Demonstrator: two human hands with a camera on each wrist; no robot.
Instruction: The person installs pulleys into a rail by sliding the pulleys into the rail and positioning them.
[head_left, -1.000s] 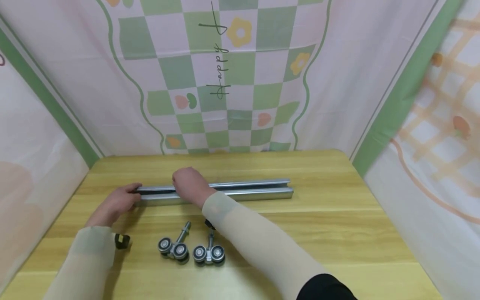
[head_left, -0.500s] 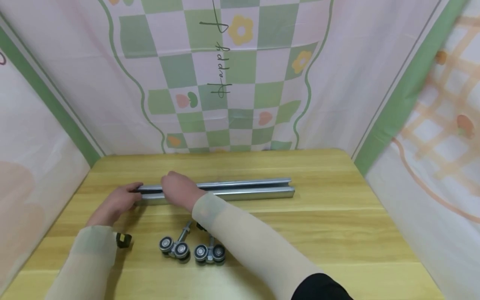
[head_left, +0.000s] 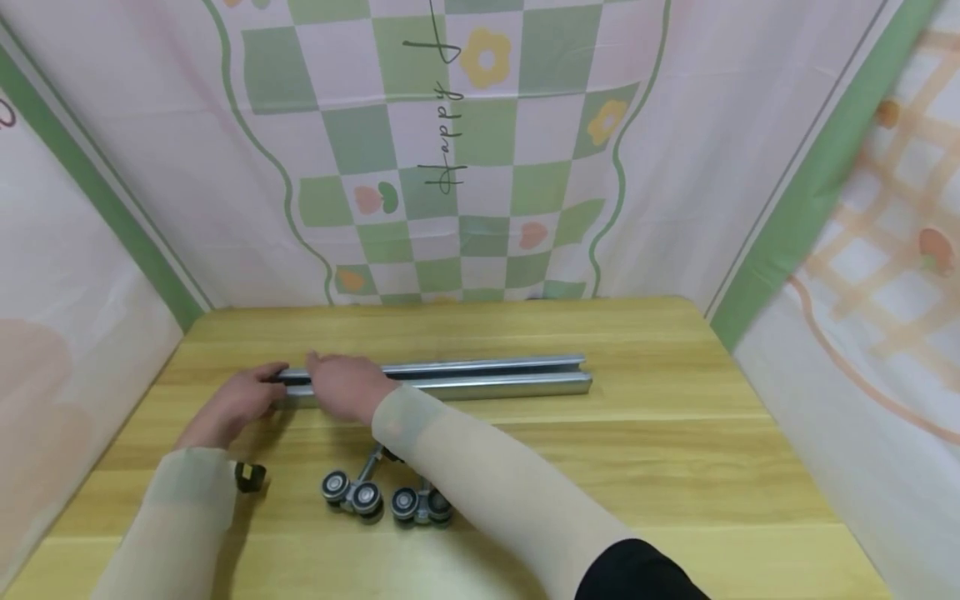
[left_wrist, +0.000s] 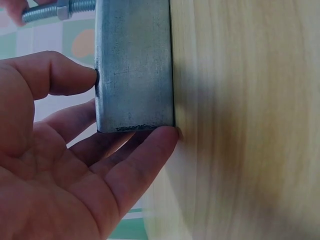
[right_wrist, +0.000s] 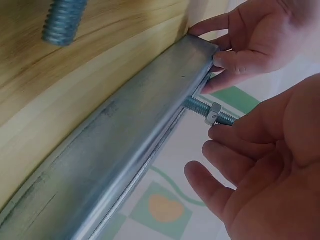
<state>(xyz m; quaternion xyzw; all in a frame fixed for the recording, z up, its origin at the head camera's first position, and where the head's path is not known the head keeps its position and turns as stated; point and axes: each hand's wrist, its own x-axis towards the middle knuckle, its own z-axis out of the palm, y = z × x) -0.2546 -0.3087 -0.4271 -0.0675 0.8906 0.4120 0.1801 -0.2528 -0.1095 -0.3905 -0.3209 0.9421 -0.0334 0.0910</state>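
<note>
Wood-grain tabletop (head_left: 675, 458) stretches beneath both my hands, and a green-and-white checked cloth (head_left: 483, 125) hangs beyond them. Across it lies a slotted steel rail (head_left: 517, 386), which starts at my left hand (head_left: 236, 402) and runs on well past my right hand (head_left: 347, 388). With my left I hold its end, thumb on the upper edge, a fingertip at the bottom corner. Near it, my right thumb and fingers pinch a threaded rod (right_wrist: 197, 106) that carries a hex nut (right_wrist: 213, 114) and stands up out of the slot. Nearer me than either hand, one roller trolley (head_left: 352, 495) sits beside a second trolley (head_left: 422, 506), partly hidden by my right sleeve (head_left: 495, 479).
</note>
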